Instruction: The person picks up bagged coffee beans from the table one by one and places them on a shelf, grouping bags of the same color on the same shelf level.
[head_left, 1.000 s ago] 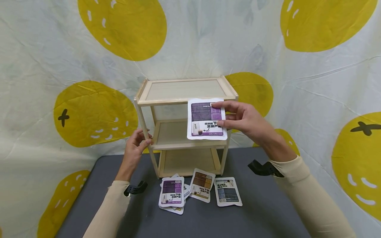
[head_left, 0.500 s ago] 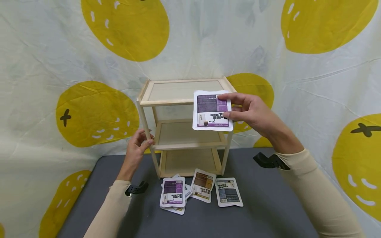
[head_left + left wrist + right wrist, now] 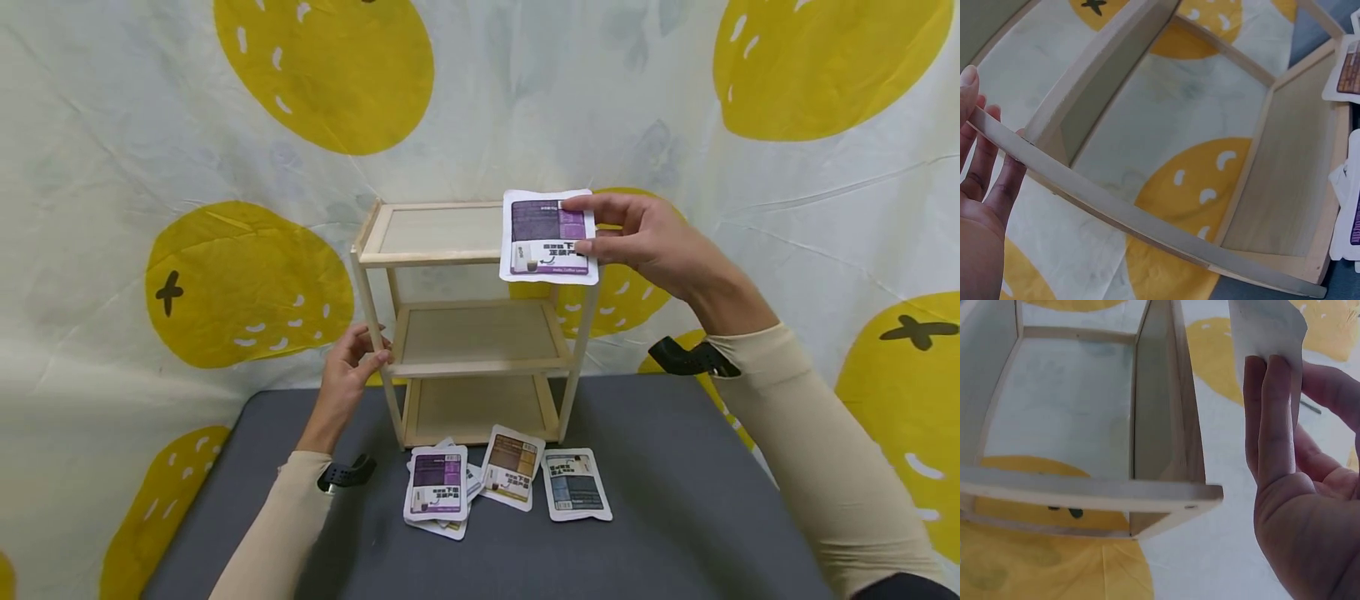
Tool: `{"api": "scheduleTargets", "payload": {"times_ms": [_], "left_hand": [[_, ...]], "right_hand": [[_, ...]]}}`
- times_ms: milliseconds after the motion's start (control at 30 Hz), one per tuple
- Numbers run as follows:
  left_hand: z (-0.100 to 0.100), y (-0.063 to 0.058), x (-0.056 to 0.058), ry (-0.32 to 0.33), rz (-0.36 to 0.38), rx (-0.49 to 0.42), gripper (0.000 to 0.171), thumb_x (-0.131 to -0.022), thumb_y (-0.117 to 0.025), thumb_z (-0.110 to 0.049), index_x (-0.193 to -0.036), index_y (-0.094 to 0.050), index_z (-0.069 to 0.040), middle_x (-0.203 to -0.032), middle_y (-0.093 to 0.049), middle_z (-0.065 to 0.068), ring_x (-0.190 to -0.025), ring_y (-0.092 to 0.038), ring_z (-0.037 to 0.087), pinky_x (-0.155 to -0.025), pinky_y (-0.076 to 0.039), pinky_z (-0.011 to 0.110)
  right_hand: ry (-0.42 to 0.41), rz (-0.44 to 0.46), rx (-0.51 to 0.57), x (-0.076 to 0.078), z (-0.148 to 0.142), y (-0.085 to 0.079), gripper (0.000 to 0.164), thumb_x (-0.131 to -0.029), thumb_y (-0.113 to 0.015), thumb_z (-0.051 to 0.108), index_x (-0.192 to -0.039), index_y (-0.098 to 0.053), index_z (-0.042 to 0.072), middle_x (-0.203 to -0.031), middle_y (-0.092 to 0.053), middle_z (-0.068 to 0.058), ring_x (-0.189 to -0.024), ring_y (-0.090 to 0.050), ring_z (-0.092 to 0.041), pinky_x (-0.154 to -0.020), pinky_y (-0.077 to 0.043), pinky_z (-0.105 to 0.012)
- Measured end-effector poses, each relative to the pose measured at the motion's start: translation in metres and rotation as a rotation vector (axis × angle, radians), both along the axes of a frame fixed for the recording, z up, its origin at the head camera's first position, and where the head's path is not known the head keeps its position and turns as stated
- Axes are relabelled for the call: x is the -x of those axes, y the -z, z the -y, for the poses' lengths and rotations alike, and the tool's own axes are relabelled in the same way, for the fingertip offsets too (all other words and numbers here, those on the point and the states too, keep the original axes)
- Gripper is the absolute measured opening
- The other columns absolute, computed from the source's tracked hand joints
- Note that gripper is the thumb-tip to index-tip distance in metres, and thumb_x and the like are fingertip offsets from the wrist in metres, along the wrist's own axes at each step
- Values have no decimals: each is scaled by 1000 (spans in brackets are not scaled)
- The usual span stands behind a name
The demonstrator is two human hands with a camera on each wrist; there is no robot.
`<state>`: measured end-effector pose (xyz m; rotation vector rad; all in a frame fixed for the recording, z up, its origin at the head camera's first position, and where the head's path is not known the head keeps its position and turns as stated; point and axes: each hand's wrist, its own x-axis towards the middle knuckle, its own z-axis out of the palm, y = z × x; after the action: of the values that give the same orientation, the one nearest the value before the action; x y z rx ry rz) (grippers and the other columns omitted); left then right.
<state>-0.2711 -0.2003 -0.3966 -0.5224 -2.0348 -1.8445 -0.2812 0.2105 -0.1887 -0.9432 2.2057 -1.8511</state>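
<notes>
Pinching the wooden shelf (image 3: 480,367) by its left post (image 3: 366,296), the left hand (image 3: 345,375) hides how tight it is. Near the shelf's top right, the right hand (image 3: 656,246) holds the purple packet (image 3: 543,233) between thumb and fingers. It should be light, thin and bendy, maybe slippery; pinch its side edge.

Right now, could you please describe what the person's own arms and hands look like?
The left sleeve and right sleeve are long, beige and plain, with a black band at each wrist. The left hand and right hand are bare, with no rings showing.
</notes>
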Motion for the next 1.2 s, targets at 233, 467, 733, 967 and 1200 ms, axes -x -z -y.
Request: {"api": "scheduleTargets", "payload": {"times_ms": [233, 467, 733, 967, 1200], "left_hand": [[-2, 0, 1, -3, -4, -8, 35, -96, -64, 5, -130, -55, 4, -108, -61, 27, -93, -62, 34, -85, -54, 23], [-4, -1, 1, -6, 3, 3, 35, -96, -64, 4, -129, -55, 3, -109, -61, 29, -94, -62, 28, -86, -53, 24], [2, 8, 10, -15, 19, 14, 36, -97, -64, 3, -131, -55, 2, -109, -61, 24, -94, -63, 22, -85, -53, 24], [7, 19, 20, -17, 15, 16, 37, -97, -66, -2, -133, -55, -3, -110, -63, 20, -96, -62, 20, -88, -53, 25], [6, 18, 20, -19, -1, 13, 36, -97, -68, -8, -131, -57, -6, -109, -64, 17, -96, -62, 20, -89, -52, 26]], "right_hand": [[44, 50, -123, 24, -2, -11, 53, -96, -68, 3, -146, -50, 3, -134, -58, -14, -105, -68, -24, -88, -58, -27], [51, 94, -144, 38, -7, -16, 56, -96, -68, 5, -148, -48, 4, -135, -57, -14, -109, -67, -24, -90, -57, -26], [85, 134, -194, 54, -7, -22, 61, -95, -71, 10, -151, -47, 7, -140, -54, -13, -116, -63, -25, -93, -55, -24], [91, 138, -252, 66, -7, -27, 63, -96, -70, 11, -153, -43, 7, -140, -55, -13, -118, -61, -24, -96, -54, -25], [90, 171, -266, 72, -6, -32, 64, -96, -71, 13, -154, -43, 8, -148, -49, -14, -124, -57, -26, -98, -52, -23]]}}
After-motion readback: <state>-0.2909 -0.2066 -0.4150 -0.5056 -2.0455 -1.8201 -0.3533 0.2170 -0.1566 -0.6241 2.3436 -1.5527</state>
